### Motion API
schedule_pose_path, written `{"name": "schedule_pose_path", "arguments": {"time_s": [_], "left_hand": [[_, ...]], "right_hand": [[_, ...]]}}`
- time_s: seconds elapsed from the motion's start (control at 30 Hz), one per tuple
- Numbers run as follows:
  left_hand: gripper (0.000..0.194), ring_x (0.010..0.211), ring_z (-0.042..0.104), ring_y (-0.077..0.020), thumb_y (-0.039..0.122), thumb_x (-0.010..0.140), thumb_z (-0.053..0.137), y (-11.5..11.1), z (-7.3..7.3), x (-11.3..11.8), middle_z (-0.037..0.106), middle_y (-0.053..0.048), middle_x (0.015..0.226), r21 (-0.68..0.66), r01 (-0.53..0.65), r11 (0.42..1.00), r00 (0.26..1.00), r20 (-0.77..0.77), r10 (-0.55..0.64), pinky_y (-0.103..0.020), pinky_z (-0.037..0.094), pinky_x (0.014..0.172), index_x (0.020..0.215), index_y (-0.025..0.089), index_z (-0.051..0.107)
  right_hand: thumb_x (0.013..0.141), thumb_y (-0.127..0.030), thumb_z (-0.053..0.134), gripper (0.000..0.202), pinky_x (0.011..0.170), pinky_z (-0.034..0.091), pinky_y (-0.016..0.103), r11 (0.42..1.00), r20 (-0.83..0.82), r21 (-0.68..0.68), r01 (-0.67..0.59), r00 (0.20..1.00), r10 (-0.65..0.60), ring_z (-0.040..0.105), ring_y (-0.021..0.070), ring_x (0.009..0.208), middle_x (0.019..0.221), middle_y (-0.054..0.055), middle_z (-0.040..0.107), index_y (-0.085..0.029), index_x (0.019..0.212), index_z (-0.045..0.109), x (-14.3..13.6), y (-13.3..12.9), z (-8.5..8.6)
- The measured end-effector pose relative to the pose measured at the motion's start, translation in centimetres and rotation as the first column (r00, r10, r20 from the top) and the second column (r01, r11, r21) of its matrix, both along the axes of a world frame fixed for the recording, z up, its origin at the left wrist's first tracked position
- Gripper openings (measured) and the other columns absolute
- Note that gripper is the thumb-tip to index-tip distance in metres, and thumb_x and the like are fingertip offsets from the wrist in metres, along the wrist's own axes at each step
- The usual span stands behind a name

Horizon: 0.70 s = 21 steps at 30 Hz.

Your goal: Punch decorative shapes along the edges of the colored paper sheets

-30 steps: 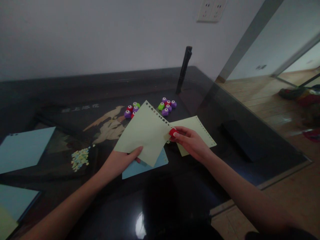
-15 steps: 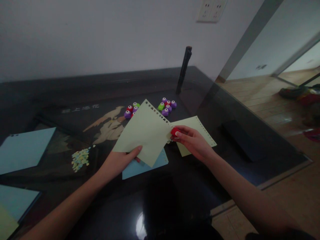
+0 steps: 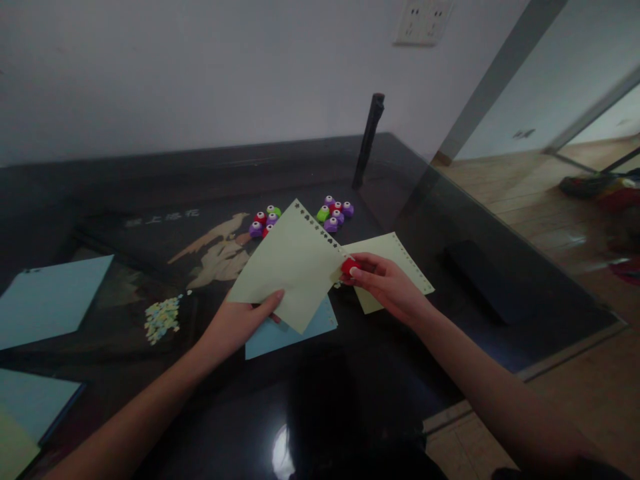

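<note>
At 8 o'clock from the pale green sheet point(image 3: 287, 267), paper cutouts point(image 3: 163, 319) are lying in a pile. The left hand point(image 3: 243, 320) is pinching the sheet's 7 o'clock edge; the right hand point(image 3: 389, 283) is grasping a red punch point(image 3: 347, 268) at the 3 o'clock corner.

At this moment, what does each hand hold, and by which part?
The left hand holds the pale green sheet by its lower edge; the right hand holds a red punch by its body, at the sheet's right corner.
</note>
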<state>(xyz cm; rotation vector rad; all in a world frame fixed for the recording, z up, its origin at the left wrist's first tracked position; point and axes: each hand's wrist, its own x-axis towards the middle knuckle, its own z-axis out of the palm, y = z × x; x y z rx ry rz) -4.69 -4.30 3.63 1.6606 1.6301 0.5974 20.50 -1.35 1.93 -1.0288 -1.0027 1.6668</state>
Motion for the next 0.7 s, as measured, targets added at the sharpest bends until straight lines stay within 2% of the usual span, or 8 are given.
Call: {"name": "schedule_pose_path", "arguments": {"time_s": [0.1,0.3,0.43,0.7], "left_hand": [[0.031,0.091,0.066,-0.0269,0.044,0.077,0.050,0.02,0.09,0.01,0.073,-0.006,0.075,-0.001,-0.017,1.000,1.000,0.025,0.017,-0.040,0.045,0.093,0.081,0.018,0.067],[0.032,0.109,0.059,-0.0278,0.043,0.078,0.050,0.05,0.04,0.18,0.073,-0.009,0.091,0.056,0.003,0.998,1.000,0.029,-0.005,-0.043,0.037,0.102,0.091,0.018,0.067],[0.032,0.111,0.058,-0.0279,0.041,0.080,0.049,0.06,-0.14,0.14,0.072,-0.010,0.093,0.084,0.002,0.996,0.999,0.036,-0.005,-0.043,0.037,0.102,0.092,0.017,0.067],[0.038,0.110,0.059,-0.0280,0.040,0.080,0.049,0.14,-0.74,-0.19,0.072,-0.008,0.096,0.109,-0.032,0.994,0.998,0.049,0.027,-0.045,0.040,0.101,0.107,0.019,0.064]], "right_hand": [[0.064,-0.025,0.078,0.029,0.085,0.050,0.038,1.000,-0.002,-0.016,0.002,1.000,-0.002,0.065,0.0159,0.081,0.093,0.003,0.070,-0.021,0.091,0.068,0.01,-0.05,0.07],[0.065,-0.024,0.077,0.027,0.085,0.049,0.038,1.000,0.013,-0.026,-0.013,1.000,0.013,0.065,0.0154,0.079,0.091,0.002,0.069,-0.021,0.090,0.067,-0.06,-0.20,0.20],[0.064,-0.024,0.078,0.028,0.085,0.049,0.039,1.000,0.018,-0.018,-0.005,1.000,0.005,0.064,0.0160,0.081,0.091,0.002,0.069,-0.021,0.090,0.067,-0.03,-0.20,0.26],[0.059,-0.023,0.081,0.037,0.091,0.045,0.040,0.999,0.073,0.014,0.030,0.997,-0.031,0.063,0.0168,0.086,0.092,0.004,0.070,-0.021,0.093,0.068,0.36,0.04,-0.20]]}}
